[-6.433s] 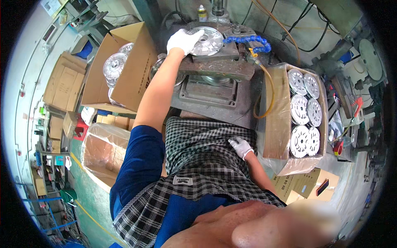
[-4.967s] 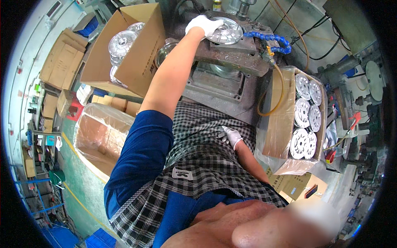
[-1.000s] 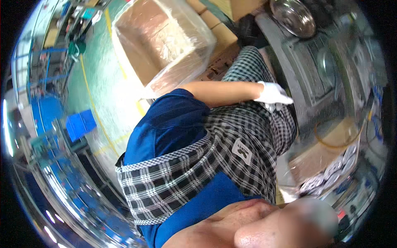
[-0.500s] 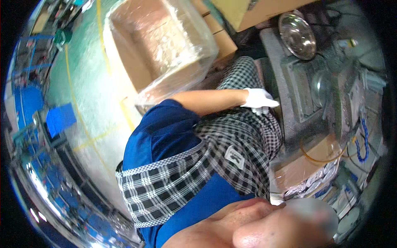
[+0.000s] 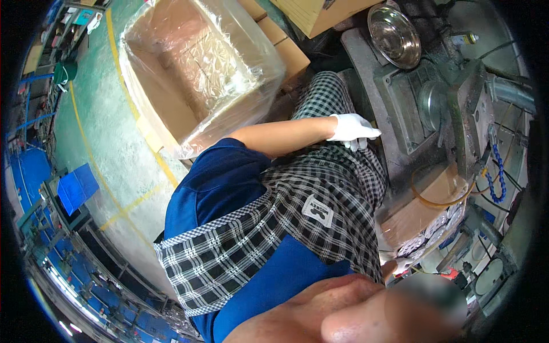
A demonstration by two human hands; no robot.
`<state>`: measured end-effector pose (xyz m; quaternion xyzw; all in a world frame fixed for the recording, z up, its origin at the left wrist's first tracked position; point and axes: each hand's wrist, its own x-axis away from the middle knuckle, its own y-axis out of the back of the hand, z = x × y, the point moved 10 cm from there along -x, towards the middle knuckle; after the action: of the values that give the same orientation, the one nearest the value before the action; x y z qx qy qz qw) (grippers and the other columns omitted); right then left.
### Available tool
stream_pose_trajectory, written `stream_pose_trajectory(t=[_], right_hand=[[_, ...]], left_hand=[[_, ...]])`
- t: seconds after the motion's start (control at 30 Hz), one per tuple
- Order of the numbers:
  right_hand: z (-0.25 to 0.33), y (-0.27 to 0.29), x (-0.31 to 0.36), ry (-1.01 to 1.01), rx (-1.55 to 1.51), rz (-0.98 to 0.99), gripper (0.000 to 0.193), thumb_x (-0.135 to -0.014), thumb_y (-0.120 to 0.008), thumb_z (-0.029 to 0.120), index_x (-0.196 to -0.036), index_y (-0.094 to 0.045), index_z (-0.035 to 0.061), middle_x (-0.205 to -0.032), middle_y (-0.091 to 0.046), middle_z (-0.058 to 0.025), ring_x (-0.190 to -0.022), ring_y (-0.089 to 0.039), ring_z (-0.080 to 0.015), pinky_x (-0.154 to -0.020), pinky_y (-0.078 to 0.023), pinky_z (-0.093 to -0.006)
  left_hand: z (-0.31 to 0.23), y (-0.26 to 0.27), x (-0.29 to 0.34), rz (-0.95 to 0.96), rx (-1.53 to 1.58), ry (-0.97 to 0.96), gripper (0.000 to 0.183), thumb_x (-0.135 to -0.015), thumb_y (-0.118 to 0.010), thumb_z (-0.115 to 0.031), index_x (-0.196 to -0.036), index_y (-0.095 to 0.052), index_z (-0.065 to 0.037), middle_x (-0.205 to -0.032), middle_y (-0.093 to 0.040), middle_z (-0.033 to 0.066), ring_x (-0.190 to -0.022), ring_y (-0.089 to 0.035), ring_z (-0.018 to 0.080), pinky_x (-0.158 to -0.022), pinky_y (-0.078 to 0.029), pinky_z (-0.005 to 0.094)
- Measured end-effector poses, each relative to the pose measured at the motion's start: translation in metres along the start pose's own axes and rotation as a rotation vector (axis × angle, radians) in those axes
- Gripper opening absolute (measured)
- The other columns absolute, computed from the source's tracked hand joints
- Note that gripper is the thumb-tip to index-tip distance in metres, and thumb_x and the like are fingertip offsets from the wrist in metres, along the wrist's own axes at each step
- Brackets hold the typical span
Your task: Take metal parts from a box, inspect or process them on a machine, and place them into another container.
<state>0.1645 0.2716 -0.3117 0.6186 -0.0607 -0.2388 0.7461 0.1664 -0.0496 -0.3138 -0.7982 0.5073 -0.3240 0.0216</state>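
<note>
My left hand [image 5: 354, 130], in a white glove, hovers over or rests on my checked apron [image 5: 349, 166] beside the bench edge. Its fingers are loosely apart, and I see nothing held in it. My right hand [image 5: 402, 265], also white-gloved, shows in part past my body at the lower right. It is beside an open cardboard box [image 5: 420, 200] with several white items along its near side. Its fingers are too small and covered to read. In front of me is a grey metal machine [image 5: 400, 114] with a round metal part [image 5: 430, 106].
A shiny steel bowl [image 5: 394, 37] stands at the machine's far end. Left of my legs is a large plastic-lined carton [image 5: 154, 97]. A brown hose [image 5: 420, 194] loops above the smaller box; a blue segmented hose [image 5: 498, 177] hangs at the right. A blue bin [image 5: 77, 187] stands farther left.
My right hand has come into view at the lower right, beside the smaller box. My left hand stays over my lap. The whole view has shifted slightly.
</note>
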Motion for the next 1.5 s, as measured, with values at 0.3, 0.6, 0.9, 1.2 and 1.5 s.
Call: stream_pose_trajectory(t=[0.3,0.6,0.9,1.2,1.5], right_hand=[[0.039,-0.078,0.029,-0.057,-0.159,0.041,0.048,-0.088,-0.048,0.036,-0.114,-0.056,-0.0037,-0.118,-0.054,-0.0261,-0.112,-0.049,-0.0378,-0.097,-0.037,-0.0397],[-0.24,0.223,0.389,-1.049,0.265,-0.728,0.052,-0.088,-0.049,0.04,-0.113,-0.055,-0.0059,-0.117,-0.053,-0.0276,-0.113,-0.048,-0.0387,-0.098,-0.036,-0.0403],[-0.19,0.292,0.446,-1.114,0.333,-0.903,0.05,-0.083,-0.059,0.034,-0.113,-0.057,-0.0058,-0.118,-0.055,-0.0214,-0.117,-0.043,-0.0353,-0.102,-0.03,-0.0416],[-0.178,0.329,0.439,-1.165,0.357,-0.872,0.05,-0.081,-0.061,0.031,-0.12,-0.054,0.0,-0.127,-0.048,-0.0181,-0.123,-0.037,-0.0364,-0.105,-0.027,-0.0446],[-0.193,0.288,0.466,-1.163,0.166,-0.93,0.054,-0.075,-0.062,0.025,-0.12,-0.05,-0.0008,-0.126,-0.047,-0.022,-0.122,-0.039,-0.0384,-0.103,-0.028,-0.0473]], left_hand=[[0.011,-0.018,-0.018,0.068,-0.059,0.037,0.056,-0.086,-0.053,-0.053,-0.107,-0.06,-0.002,-0.083,-0.064,0.0109,-0.063,-0.06,0.0167,-0.054,-0.048,0.0263],[0.023,-0.027,-0.012,-0.022,-0.117,0.11,0.05,-0.092,-0.049,-0.043,-0.118,-0.055,-0.001,-0.079,-0.062,0.0036,-0.056,-0.053,0.0085,-0.049,-0.041,0.0199],[-0.001,-0.077,-0.042,0.14,-0.286,0.195,0.049,-0.095,-0.044,-0.042,-0.119,-0.054,-0.001,-0.081,-0.063,0.0073,-0.056,-0.058,0.0116,-0.049,-0.045,0.0217],[-0.031,-0.184,-0.042,0.24,-0.388,0.36,0.048,-0.094,-0.046,-0.042,-0.119,-0.052,-0.002,-0.081,-0.062,0.0053,-0.057,-0.057,0.0105,-0.048,-0.045,0.0207],[0.011,-0.3,-0.067,0.285,-0.729,0.424,0.049,-0.093,-0.047,-0.044,-0.117,-0.055,-0.002,-0.083,-0.063,0.0079,-0.059,-0.059,0.0122,-0.051,-0.046,0.0232]])
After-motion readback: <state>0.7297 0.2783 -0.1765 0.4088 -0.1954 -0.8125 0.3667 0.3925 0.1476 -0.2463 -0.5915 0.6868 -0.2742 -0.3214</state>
